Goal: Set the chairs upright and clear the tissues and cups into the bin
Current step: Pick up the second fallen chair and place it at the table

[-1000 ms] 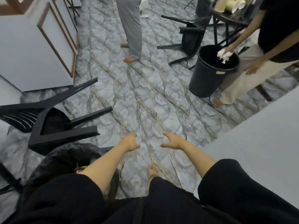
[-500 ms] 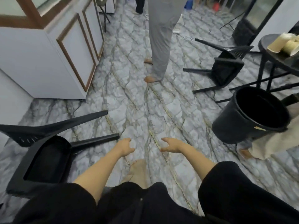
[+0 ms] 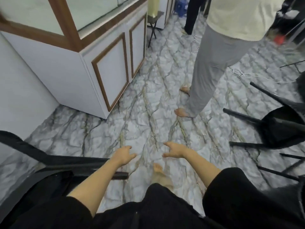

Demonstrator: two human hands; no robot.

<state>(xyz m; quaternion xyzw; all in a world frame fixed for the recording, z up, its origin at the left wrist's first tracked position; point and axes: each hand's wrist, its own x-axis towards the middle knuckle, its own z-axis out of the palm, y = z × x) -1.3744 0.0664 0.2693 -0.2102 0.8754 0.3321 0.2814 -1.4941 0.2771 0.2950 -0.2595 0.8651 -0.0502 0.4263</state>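
Observation:
A black chair (image 3: 54, 161) lies tipped over on the marble floor at my lower left, its legs pointing right under my left forearm. A second black chair (image 3: 279, 129) lies on its side at the right edge, legs pointing left. My left hand (image 3: 124, 154) hovers over the floor just past the near chair's legs, empty, fingers loosely spread. My right hand (image 3: 175, 149) hangs beside it, also empty with fingers apart. No bin, tissue or cup is in view.
A white cabinet with brown trim (image 3: 92, 63) stands at the left. A person in grey trousers (image 3: 209, 70) stands barefoot ahead, right of centre. Another person's dark legs (image 3: 191, 15) are at the far end. My own foot (image 3: 159, 172) is below my hands.
The view has swung up and left: the black bin and the round table have left the frame. The right chair now sits at the edge. Both hands stay empty and apart.

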